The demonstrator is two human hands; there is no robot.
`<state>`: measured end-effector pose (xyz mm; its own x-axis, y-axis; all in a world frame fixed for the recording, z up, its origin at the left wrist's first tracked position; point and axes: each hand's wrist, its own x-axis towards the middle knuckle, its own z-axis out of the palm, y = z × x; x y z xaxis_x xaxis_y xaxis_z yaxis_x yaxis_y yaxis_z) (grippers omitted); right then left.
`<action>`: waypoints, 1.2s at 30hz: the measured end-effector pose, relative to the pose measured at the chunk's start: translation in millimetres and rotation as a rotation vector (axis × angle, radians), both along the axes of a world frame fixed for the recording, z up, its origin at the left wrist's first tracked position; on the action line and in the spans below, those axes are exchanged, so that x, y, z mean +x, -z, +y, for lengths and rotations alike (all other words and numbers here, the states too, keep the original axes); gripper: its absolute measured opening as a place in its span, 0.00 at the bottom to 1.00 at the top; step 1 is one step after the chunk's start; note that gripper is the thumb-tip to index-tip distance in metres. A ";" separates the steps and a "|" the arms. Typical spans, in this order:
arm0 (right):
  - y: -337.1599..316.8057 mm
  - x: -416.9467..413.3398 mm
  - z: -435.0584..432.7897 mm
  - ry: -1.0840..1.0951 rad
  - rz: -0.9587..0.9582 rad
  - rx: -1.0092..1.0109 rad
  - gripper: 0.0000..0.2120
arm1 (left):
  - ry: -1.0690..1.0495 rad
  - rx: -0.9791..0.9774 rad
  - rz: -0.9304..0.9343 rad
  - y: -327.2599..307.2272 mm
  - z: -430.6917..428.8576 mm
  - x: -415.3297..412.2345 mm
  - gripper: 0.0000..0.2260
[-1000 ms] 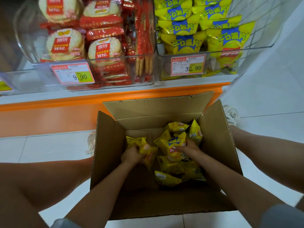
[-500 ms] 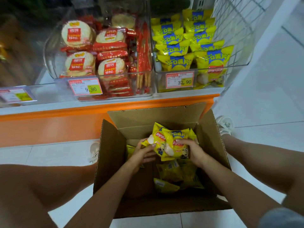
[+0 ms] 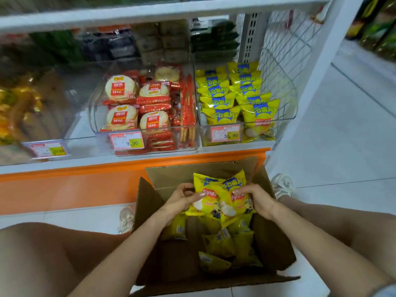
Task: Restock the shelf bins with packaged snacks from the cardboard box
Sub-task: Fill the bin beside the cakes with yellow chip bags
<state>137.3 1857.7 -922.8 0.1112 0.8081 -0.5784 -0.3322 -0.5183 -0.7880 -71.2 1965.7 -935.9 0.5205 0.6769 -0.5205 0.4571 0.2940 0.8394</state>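
An open cardboard box (image 3: 147, 202) stands on the floor between my knees. Several yellow chip packets (image 3: 220, 243) lie in its bottom. Above the box's far half, my left hand (image 3: 182, 198) grips one yellow packet (image 3: 206, 197) by its left side. My right hand (image 3: 257, 199) grips a second yellow packet (image 3: 234, 196) pressed against the first. On the shelf straight ahead, a clear bin (image 3: 285, 116) holds rows of the same yellow packets (image 3: 237, 97) behind a 32.90 price tag.
A clear bin (image 3: 94, 125) of red rice-cracker packs sits left of the yellow one. An orange shelf base (image 3: 85, 185) runs behind the box. A white wire side panel (image 3: 285, 50) bounds the shelf's right end. White tiled floor spreads to the right.
Both hands lifted out of the box's bottom, each with a yellow packet, and brought the two packets together higher up. My view tilted upward, showing more of the shelf.
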 end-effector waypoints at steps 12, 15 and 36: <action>-114.9 26.2 -5.7 0.167 -0.161 0.390 0.27 | 0.066 0.424 -0.202 -119.9 5.2 15.5 0.17; -148.9 33.6 2.7 0.316 -0.259 0.482 0.26 | -0.045 0.640 -0.217 -159.5 13.2 32.1 0.20; -183.4 128.3 187.5 0.595 -1.134 0.284 0.32 | 0.050 1.046 0.133 -208.2 188.3 168.1 0.32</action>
